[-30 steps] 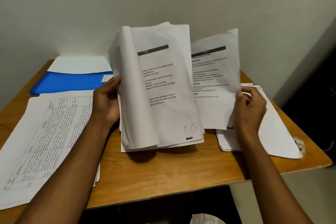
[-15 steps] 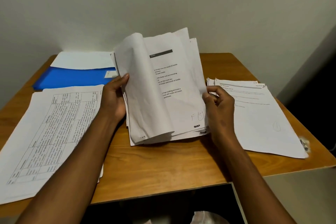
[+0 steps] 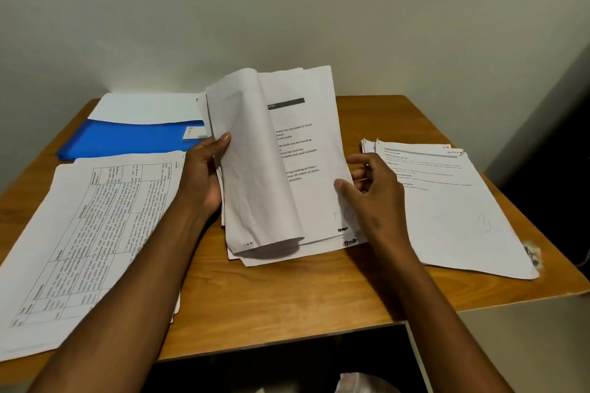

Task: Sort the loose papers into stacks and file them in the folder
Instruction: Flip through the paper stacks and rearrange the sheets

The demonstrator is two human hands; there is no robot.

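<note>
Left hand (image 3: 204, 175) grips the rolled-back leaves of the middle bundle (image 3: 287, 169), thumb on the curl, bundle propped on the table (image 3: 287, 297). Right hand (image 3: 373, 198) pinches the right edge of the top exposed sheet, thumb on its face, other fingers behind the edge.

Sorted stack of text sheets (image 3: 447, 201) lies just right of the bundle; stack of table sheets (image 3: 79, 233) lies left, overhanging the near edge. Blue folder (image 3: 127, 139) sits at back left, closed, a white sheet under it (nothing filed yet, by the look).

Risks:
- Pinch may take two sheets at once; one then lands in the wrong stack.
- Left grip slackens, the curl springs flat and the place is lost.
- A forearm brush could drag the overhanging left stack off the table.
</note>
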